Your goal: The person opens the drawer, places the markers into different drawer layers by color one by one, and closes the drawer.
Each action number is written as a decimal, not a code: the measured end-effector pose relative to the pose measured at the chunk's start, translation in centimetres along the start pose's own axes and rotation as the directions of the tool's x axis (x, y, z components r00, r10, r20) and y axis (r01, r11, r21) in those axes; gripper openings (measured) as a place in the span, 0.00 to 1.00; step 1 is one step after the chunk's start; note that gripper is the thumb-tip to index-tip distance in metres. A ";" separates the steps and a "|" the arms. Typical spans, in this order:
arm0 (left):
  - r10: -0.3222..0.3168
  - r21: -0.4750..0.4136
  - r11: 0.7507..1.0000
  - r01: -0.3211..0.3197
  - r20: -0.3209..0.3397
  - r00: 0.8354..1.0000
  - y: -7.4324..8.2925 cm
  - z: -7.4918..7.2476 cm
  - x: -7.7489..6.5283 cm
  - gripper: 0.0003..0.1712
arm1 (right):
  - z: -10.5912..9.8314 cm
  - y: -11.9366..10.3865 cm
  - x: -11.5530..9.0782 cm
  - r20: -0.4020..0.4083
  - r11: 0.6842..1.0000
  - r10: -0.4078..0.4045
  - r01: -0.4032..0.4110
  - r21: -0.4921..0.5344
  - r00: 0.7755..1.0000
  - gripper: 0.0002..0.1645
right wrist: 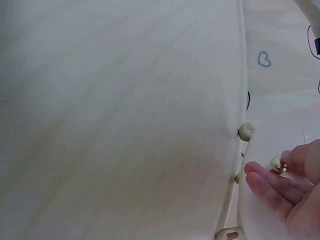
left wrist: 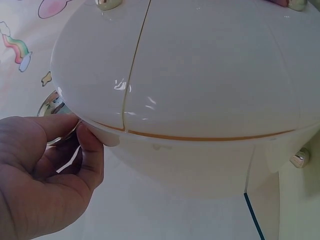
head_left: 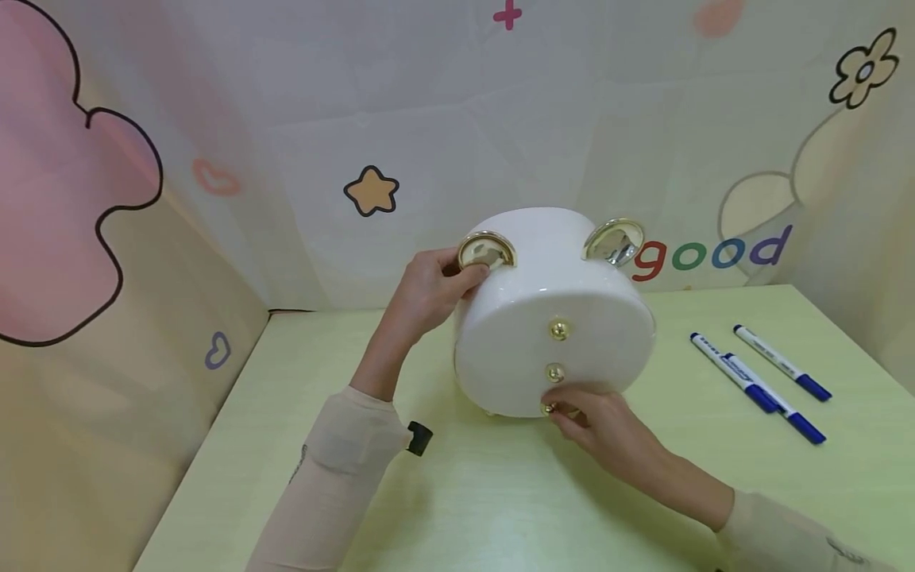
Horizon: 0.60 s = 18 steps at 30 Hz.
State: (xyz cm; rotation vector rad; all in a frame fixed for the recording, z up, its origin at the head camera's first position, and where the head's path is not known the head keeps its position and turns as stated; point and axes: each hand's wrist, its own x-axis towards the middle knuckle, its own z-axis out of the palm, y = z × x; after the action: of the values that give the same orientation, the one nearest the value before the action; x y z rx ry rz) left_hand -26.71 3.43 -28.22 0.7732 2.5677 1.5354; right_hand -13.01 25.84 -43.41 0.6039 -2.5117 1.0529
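A glossy white rounded box [head_left: 515,334], seemingly a small drawer chest, stands on the table with its flat face toward me. Two gold-rimmed, mirror-like round ears rise from its top. My left hand [head_left: 432,290] pinches the left ear [head_left: 488,248], thumb in front and fingers mostly hidden behind. Three gold knobs run down the front face. My right hand [head_left: 608,429] pinches the lowest knob [head_left: 548,408] between thumb and fingertips. The top knob [head_left: 560,330] and middle knob [head_left: 554,372] are untouched. In the left wrist view, thin seams cross the white surface [left wrist: 200,75].
Several white markers with blue caps, one of them a marker [head_left: 782,361] farthest right, lie on the pale green table [head_left: 300,445] right of the box. A printed cloth [head_left: 429,103] hangs behind and at both sides. The right ear [head_left: 615,241] stands free of the hands.
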 end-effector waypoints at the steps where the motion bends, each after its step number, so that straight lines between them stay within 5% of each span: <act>1: 0.002 -0.001 1.000 -0.002 -0.001 1.000 0.0 0.0 0.0 0.11 | 0.1 0.1 0.0 -0.003 1.000 -0.004 0.004 0.008 1.000 0.13; 13: -0.004 -0.013 1.000 0.004 0.001 1.000 0.1 0.0 0.0 0.11 | 0.2 0.3 0.1 0.027 0.999 0.036 -0.036 -0.029 0.999 0.10; 18: -0.020 -0.021 1.000 0.020 -0.001 1.000 0.2 0.0 -0.1 0.10 | 0.6 0.2 0.1 -0.002 0.995 0.096 -0.096 0.029 0.995 0.08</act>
State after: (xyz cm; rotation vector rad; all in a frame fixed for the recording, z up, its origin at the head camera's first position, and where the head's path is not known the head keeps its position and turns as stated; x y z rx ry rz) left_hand -26.52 3.48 -28.10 0.7418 2.5481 1.5549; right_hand -13.27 25.50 -43.87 0.4934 -2.5484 1.1253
